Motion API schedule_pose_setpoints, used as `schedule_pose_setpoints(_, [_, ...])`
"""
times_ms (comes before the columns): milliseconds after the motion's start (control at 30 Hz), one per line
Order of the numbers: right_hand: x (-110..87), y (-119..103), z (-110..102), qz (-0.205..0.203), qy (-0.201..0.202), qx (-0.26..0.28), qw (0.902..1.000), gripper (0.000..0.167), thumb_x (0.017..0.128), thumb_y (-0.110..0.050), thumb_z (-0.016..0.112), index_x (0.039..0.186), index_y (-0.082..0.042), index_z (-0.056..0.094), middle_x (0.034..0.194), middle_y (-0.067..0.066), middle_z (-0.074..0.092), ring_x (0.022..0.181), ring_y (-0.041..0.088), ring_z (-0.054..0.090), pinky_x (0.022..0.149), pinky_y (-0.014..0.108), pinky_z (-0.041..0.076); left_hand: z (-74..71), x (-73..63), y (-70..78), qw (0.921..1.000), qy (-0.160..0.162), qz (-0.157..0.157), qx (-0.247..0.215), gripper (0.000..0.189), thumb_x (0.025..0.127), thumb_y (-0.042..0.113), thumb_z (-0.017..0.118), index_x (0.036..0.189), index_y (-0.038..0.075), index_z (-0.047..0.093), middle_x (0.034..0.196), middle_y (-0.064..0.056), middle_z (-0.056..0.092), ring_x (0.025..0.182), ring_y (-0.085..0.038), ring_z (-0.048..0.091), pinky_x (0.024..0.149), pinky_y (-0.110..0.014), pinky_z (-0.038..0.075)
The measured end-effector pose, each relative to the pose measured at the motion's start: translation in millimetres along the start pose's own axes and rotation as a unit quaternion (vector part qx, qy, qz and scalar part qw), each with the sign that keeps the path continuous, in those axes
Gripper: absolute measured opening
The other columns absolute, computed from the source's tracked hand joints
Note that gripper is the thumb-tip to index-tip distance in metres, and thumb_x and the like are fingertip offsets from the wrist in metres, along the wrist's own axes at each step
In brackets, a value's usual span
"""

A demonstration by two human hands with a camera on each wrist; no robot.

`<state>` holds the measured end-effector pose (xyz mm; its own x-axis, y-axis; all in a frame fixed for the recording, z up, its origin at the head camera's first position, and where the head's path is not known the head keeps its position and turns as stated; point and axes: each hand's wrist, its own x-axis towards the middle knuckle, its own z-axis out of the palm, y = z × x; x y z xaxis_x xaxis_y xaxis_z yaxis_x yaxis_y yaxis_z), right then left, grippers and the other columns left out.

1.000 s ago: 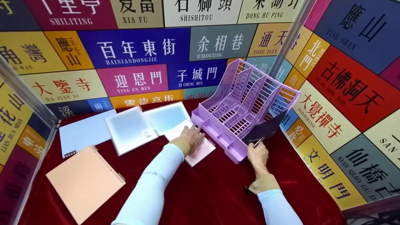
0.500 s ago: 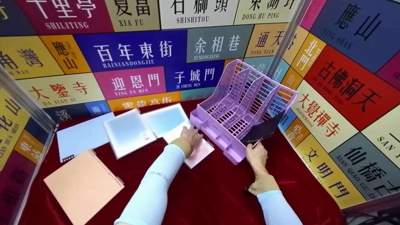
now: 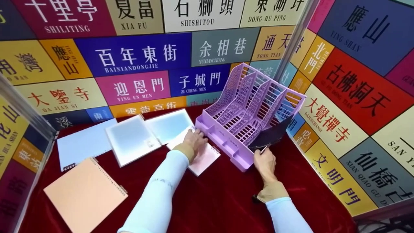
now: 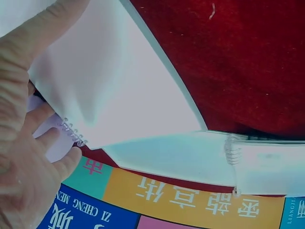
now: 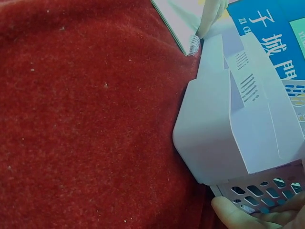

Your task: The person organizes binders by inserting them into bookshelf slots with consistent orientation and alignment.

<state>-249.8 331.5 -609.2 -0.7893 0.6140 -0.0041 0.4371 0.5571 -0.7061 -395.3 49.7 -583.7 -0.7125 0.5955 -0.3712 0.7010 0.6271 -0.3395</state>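
My left hand (image 3: 194, 142) is over a pale pink spiral notebook (image 3: 204, 159) just left of a purple file rack (image 3: 223, 137). In the left wrist view, the thumb lies across the notebook's cover (image 4: 138, 95), with the fingers around its coil-bound edge. My right hand (image 3: 266, 161) grips the rack's near right corner. The right wrist view shows that thumb at the bottom of the perforated side wall (image 5: 262, 193); the other fingers are partly cut off. Something dark and flat (image 3: 266, 137) sits in the rack's rightmost compartment.
A blue-white notebook (image 3: 171, 124) partly underlies the pink one. Further left lie a second blue-white notebook (image 3: 129, 137), a light blue one (image 3: 85, 139) and a peach spiral notebook (image 3: 84, 195). Signboard walls (image 3: 129, 55) enclose the red cloth (image 3: 213, 204).
My left hand's fingers have drawn together at the notebook's coil edge, from a more spread pose. The right hand keeps its place on the rack. The head view has shifted slightly.
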Motion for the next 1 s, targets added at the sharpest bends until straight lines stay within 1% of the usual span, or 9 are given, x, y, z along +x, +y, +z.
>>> schedule_pose_setpoints(167, [0.0, 0.3, 0.7, -0.002, -0.002, 0.000, 1.0000, 0.043, 0.105, -0.031, 0.051, 0.124, 0.004, 0.066, 0.142, 0.037, 0.069, 0.133, 0.061, 0.064, 0.111, 0.071, 0.051, 2.2, -7.7, -4.3, 0.9999, 0.011, 0.011, 0.007, 0.115, 0.076, 0.043, 0.101, 0.173, 0.028, 0.042, 0.174, -0.014, 0.046, 0.166, -0.036, 0.039, 0.137, -0.061, 0.038])
schedule_pose_setpoints(300, [0.3, 0.0, 0.2, -0.004, 0.000, -0.004, 1.0000, 0.044, 0.104, -0.031, 0.051, 0.123, 0.006, 0.066, 0.141, 0.037, 0.069, 0.132, 0.062, 0.064, 0.111, 0.071, 0.051, 4.2, -8.4, -6.7, 0.9996, 0.017, 0.016, 0.017, 0.123, 0.072, 0.049, 0.103, 0.175, 0.028, 0.038, 0.175, -0.015, 0.044, 0.167, -0.036, 0.037, 0.139, -0.059, 0.036])
schedule_pose_setpoints(367, [1.2, 0.5, 0.1, -0.005, 0.000, -0.006, 1.0000, 0.045, 0.104, -0.031, 0.051, 0.123, 0.006, 0.067, 0.140, 0.037, 0.070, 0.132, 0.062, 0.064, 0.111, 0.071, 0.051, 6.1, -5.5, -7.8, 0.9995, 0.017, 0.018, 0.021, 0.128, 0.069, 0.053, 0.104, 0.175, 0.027, 0.037, 0.174, -0.015, 0.045, 0.166, -0.036, 0.039, 0.138, -0.057, 0.037])
schedule_pose_setpoints(467, [2.2, 1.4, -0.5, -0.009, -0.004, -0.009, 0.9999, 0.046, 0.104, -0.031, 0.050, 0.123, 0.007, 0.067, 0.140, 0.037, 0.070, 0.132, 0.062, 0.064, 0.111, 0.071, 0.051, 8.5, -3.0, -8.5, 0.9990, 0.030, 0.017, 0.027, 0.132, 0.061, 0.059, 0.107, 0.171, 0.028, 0.041, 0.167, -0.013, 0.049, 0.159, -0.034, 0.044, 0.135, -0.055, 0.043])
schedule_pose_setpoints(533, [2.6, 2.1, -1.1, -0.009, -0.004, -0.008, 0.9999, 0.047, 0.104, -0.032, 0.050, 0.124, 0.007, 0.067, 0.139, 0.038, 0.070, 0.131, 0.062, 0.064, 0.111, 0.071, 0.051, 10.6, -1.6, -8.7, 0.9987, 0.041, 0.021, 0.023, 0.133, 0.057, 0.061, 0.108, 0.168, 0.027, 0.043, 0.164, -0.013, 0.050, 0.155, -0.034, 0.046, 0.134, -0.055, 0.044])
schedule_pose_setpoints(600, [3.0, 2.9, -1.7, -0.008, -0.004, -0.010, 0.9999, 0.047, 0.104, -0.031, 0.049, 0.124, 0.008, 0.066, 0.139, 0.038, 0.069, 0.132, 0.062, 0.064, 0.112, 0.071, 0.051, 12.5, -1.0, -9.2, 0.9980, 0.055, 0.027, 0.014, 0.131, 0.055, 0.062, 0.108, 0.163, 0.024, 0.045, 0.162, -0.015, 0.051, 0.153, -0.035, 0.047, 0.134, -0.056, 0.044])
schedule_pose_setpoints(700, [3.8, 3.8, -2.8, -0.006, -0.002, -0.011, 0.9999, 0.047, 0.104, -0.031, 0.048, 0.124, 0.008, 0.066, 0.140, 0.039, 0.069, 0.134, 0.062, 0.063, 0.113, 0.072, 0.050, 14.5, -0.6, -9.8, 0.9965, 0.077, 0.035, 0.003, 0.129, 0.054, 0.065, 0.108, 0.158, 0.021, 0.046, 0.160, -0.016, 0.051, 0.154, -0.037, 0.047, 0.137, -0.059, 0.040])
schedule_pose_setpoints(833, [4.3, 2.5, -2.5, -0.007, -0.008, -0.012, 0.9999, 0.047, 0.105, -0.031, 0.048, 0.126, 0.008, 0.065, 0.142, 0.039, 0.068, 0.135, 0.063, 0.062, 0.113, 0.072, 0.050, 15.8, -2.8, -10.6, 0.9944, 0.100, 0.035, 0.003, 0.127, 0.055, 0.067, 0.107, 0.155, 0.019, 0.044, 0.159, -0.016, 0.051, 0.154, -0.038, 0.047, 0.138, -0.059, 0.037])
schedule_pose_setpoints(1000, [4.0, -1.0, -0.9, -0.004, -0.013, -0.012, 0.9998, 0.048, 0.105, -0.032, 0.049, 0.128, 0.008, 0.065, 0.143, 0.038, 0.068, 0.135, 0.062, 0.063, 0.114, 0.071, 0.050, 17.4, -6.1, -11.4, 0.9904, 0.132, 0.040, -0.004, 0.122, 0.057, 0.059, 0.108, 0.153, 0.016, 0.045, 0.157, -0.016, 0.056, 0.153, -0.039, 0.050, 0.139, -0.059, 0.036])
